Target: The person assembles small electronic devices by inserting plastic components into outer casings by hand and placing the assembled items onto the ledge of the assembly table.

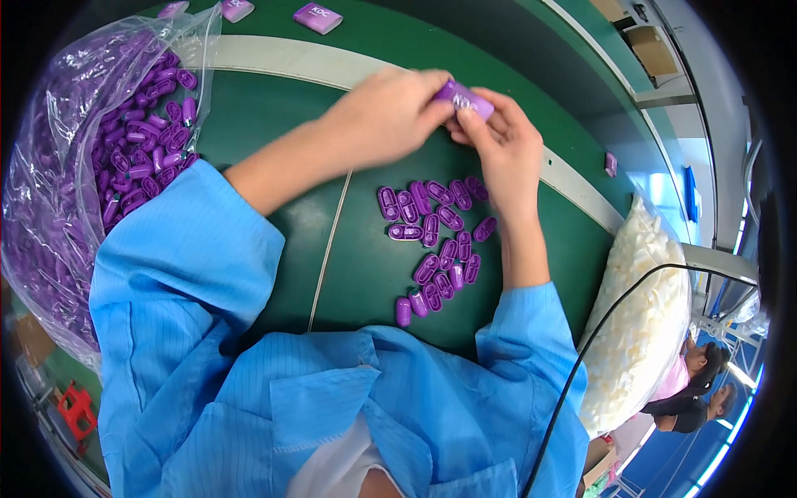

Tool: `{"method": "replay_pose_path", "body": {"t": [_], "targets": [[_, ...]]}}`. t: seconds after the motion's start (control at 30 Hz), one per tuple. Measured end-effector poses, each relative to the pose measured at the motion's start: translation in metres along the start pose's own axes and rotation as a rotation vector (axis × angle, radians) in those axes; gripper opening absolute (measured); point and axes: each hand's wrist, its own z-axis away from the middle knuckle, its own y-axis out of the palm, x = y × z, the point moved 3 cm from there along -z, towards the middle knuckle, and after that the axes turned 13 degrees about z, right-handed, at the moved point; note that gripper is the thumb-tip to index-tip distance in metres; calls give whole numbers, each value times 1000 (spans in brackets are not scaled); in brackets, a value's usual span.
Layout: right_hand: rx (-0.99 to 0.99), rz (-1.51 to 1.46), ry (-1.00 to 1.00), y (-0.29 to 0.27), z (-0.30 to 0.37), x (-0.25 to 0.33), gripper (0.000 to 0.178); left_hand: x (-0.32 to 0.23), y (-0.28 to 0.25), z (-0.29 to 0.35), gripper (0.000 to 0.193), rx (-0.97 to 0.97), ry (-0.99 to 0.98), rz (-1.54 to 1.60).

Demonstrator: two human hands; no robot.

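In front of me, both hands meet at a small purple flat rectangular case [475,103] with pale print. My left hand [390,112], slightly blurred, pinches its left end between thumb and fingers. On the other side, my right hand [506,141] grips the case with its thumb on the face and fingers behind. Nearer to me on the green table [274,282] lie several loose purple oval caps [431,230], most with their hollow side up and a few lying on their sides or standing.
At the left, a large clear plastic bag [62,166] bulges with similar purple parts. To the right stands a bag of cream-coloured pieces [639,324]. A pale rail [282,56] crosses beyond my hands; past it, several purple cases [318,17] lie on a green surface. A black cable [598,328] hangs at the right.
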Motion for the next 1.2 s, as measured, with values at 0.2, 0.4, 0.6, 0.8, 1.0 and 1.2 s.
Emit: {"method": "replay_pose_path", "body": {"t": [0.2,0.4,0.6,0.8,1.0,1.2], "targets": [[-269,635,-111,-37,-43,-20,50,43,-24,-56,30,-59,-197,-319],[-335,458,-4,-80,-39,-67,26,32,-24,-40,28,-261,297,-533],[-703,1467,-206,-192,-45,-73,23,-56,17,31,44,398,84,-296],[-471,1575,403,-259,-71,-105,50,-53,37,39,50,402,236,-473],[-138,790,301,-169,-52,-38,39,-35,14,22,34,311,51,-52],[187,-241,261,-44,-1,-9,30,9,8,12,26,37,-364,783]]}}
